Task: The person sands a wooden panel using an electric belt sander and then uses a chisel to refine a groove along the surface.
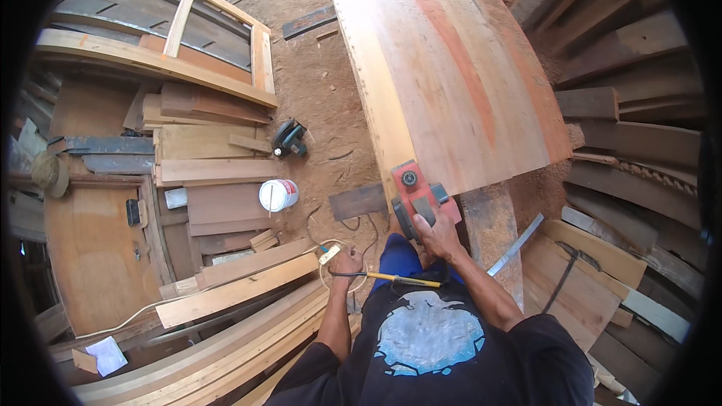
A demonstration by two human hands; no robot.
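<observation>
My right hand (440, 237) grips the handle of a red and black electric planer (415, 185). The planer is at the near left corner of a wide wooden panel (466, 83) with pale and reddish boards. Lower and to the left, my left hand (346, 262) is closed at a small whitish extension socket (329, 255), with a plug and cords around it; my fingers are partly hidden. A dark cord (350, 274) crosses by my left wrist. In front of my shirt lies a thin yellow stick-like thing (406, 280) whose kind I cannot make out.
On the dirt floor left of the panel stand a white bucket (279, 195) and a dark circular saw (289, 138). Stacked planks (218, 173) and a wooden frame (177, 26) line the left. More boards (639, 135) lean at right, near a metal strip (515, 244).
</observation>
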